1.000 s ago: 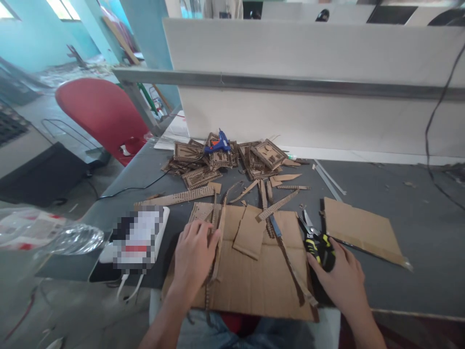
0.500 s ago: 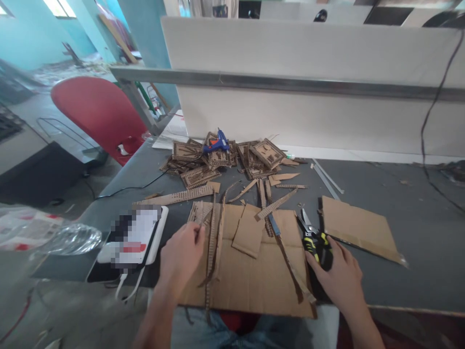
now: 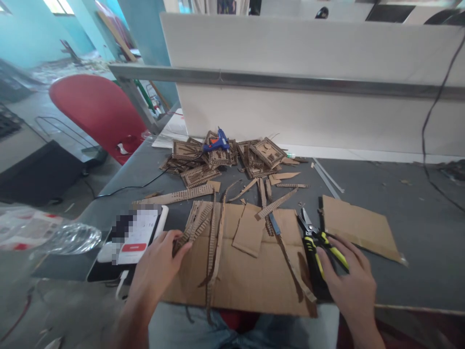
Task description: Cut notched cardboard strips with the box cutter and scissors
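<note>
My left hand (image 3: 158,264) is closed on short corrugated cardboard strips (image 3: 196,225) at the left edge of a large cardboard sheet (image 3: 254,286). The sheet lies over the table's front edge and my lap. My right hand (image 3: 348,283) has its thumb and fingers around one handle of black and yellow shears (image 3: 310,230). Their handles are spread and the blades part slightly, pointing away from me, just right of the sheet. Long thin strips (image 3: 218,232) and a small cardboard piece (image 3: 249,230) lie on the sheet, as does a strip with a blue section (image 3: 274,225).
Behind are stacked cardboard frames (image 3: 269,155) with a blue glue gun (image 3: 218,141) on top, its cord running left. A phone (image 3: 140,237) with a white cable lies at left, near clear plastic wrap (image 3: 76,238). Another cardboard piece (image 3: 358,225) sits at right. A white panel (image 3: 290,53) stands behind.
My left hand has moved left and down and now grips the short strips. The shears' handles have spread, and my right hand has shifted slightly right and down.
</note>
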Demonstrator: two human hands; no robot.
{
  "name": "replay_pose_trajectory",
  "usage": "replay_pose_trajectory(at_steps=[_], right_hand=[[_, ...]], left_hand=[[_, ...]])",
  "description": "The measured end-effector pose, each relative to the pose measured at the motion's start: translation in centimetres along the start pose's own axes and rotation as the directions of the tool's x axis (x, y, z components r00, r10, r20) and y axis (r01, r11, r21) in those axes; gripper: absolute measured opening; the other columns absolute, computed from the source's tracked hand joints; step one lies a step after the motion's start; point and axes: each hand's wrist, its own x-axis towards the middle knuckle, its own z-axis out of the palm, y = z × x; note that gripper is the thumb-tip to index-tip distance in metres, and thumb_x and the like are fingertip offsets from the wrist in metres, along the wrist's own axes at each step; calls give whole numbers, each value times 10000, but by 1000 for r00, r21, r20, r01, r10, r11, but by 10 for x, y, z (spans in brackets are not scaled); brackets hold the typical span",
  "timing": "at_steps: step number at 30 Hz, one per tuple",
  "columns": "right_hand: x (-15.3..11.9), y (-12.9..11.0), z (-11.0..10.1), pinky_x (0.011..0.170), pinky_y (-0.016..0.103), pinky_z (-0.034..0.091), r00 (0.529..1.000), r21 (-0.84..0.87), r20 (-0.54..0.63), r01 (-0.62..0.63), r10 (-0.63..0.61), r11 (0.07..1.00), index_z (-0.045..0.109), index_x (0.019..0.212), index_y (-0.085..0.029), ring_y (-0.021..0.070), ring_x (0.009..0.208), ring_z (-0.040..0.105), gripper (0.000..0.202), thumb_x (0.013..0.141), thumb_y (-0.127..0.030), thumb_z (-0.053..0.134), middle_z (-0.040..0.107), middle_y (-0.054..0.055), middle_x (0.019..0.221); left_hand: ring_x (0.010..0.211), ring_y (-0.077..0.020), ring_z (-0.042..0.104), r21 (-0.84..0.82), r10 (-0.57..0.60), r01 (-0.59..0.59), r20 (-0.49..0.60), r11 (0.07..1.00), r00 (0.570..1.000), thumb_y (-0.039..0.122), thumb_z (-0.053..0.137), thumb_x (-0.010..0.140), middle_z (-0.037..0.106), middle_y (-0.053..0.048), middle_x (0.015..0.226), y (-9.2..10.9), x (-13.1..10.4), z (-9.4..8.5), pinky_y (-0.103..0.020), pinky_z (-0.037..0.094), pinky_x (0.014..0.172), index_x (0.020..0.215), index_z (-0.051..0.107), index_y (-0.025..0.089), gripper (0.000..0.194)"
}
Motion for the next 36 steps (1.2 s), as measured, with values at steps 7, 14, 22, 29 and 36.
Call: replay_pose_trajectory(at_steps=[7,14,22,29,36], right_hand=[[-49,-103,-4,681,217,561,841,441,333,261,-427,859,646,1071,-212,145,738,722,167,912,-203,595,752,38,933],[-91,-198,37,709,445,628,381,117,909,161,-171,980,645,1173,-153,359,955,739,464,746,-224,814,733,159,1098],[-65,-224,38,770,440,595,259,-64,965,114,33,991,648,1144,-131,320,981,738,362,917,4,401,727,196,1079],[-65,-189,31,724,317,522,370,139,929,-327,-8,935,649,928,-159,240,821,696,97,851,-169,591,719,118,898],[-66,-167,9,487,187,355,350,366,929,-813,-121,453,493,821,-212,79,512,438,275,805,-420,672,501,-60,637]], left_hand=[[1060,-291,667,21,-13,13,-6,1000,1000,384,408,946,677,-113,1229,-6,-16,9,-393,505,857,1155,640,178,374],[996,-316,698,11,11,-10,-103,1000,995,430,354,934,746,-132,1039,0,-22,16,-414,515,857,1110,636,158,430],[783,-249,751,-304,-73,27,-138,952,988,553,489,863,777,-45,885,-1,-39,25,-321,580,679,1020,649,234,389],[689,-240,756,-734,-178,102,-26,672,984,652,693,695,765,-41,758,8,-48,19,-279,625,603,898,684,208,488],[572,-186,688,-847,-224,67,-63,527,973,589,743,734,713,-14,667,15,-44,9,-273,605,578,956,654,187,468]])
